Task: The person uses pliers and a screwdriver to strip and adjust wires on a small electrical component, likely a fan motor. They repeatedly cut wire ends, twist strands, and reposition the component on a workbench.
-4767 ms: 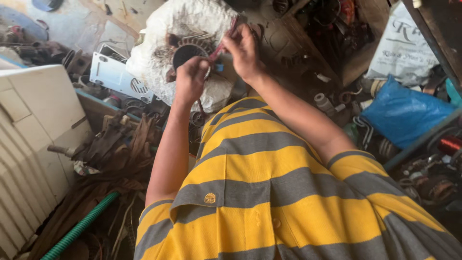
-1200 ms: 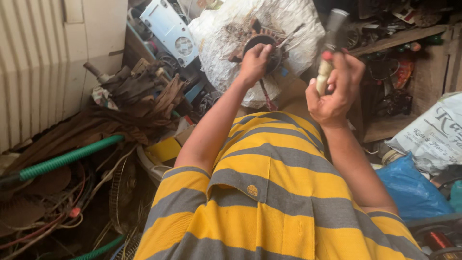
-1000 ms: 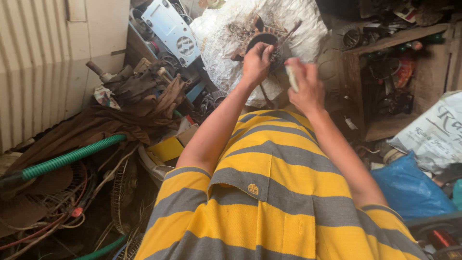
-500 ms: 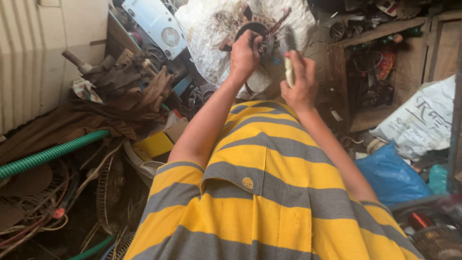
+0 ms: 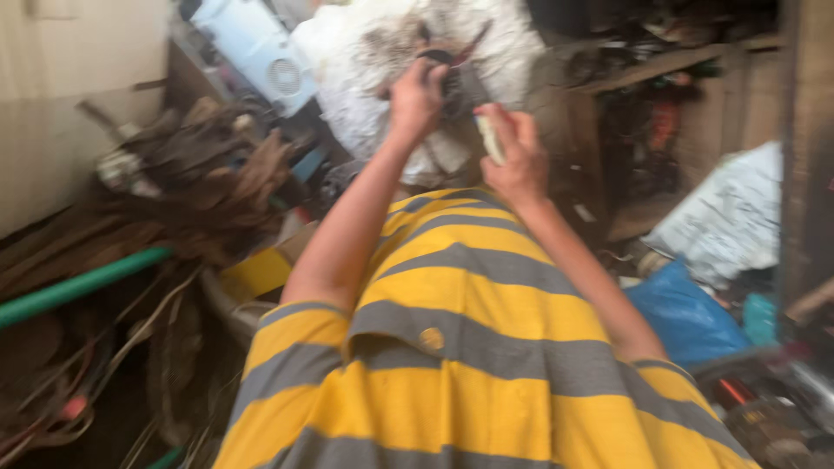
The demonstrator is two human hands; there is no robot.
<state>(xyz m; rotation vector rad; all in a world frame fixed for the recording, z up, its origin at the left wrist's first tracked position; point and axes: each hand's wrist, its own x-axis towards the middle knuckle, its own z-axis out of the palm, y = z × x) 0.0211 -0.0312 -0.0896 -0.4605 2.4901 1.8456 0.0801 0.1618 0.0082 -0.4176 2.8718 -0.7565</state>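
Arms reach forward from the yellow-and-grey striped shirt [image 5: 469, 347], both bent at the elbow. Farther out, the left hand [image 5: 417, 97] lies curled on the dark round metal part [image 5: 447, 74], which sits on the white crumpled sack [image 5: 382, 104] straight ahead. Just beside and nearer, the right hand [image 5: 519, 161] is fisted around a pale tool handle [image 5: 492, 139], its upper end pointing at the round part; blur hides whether it touches. A green hose [image 5: 78, 287] crosses the scrap at left.
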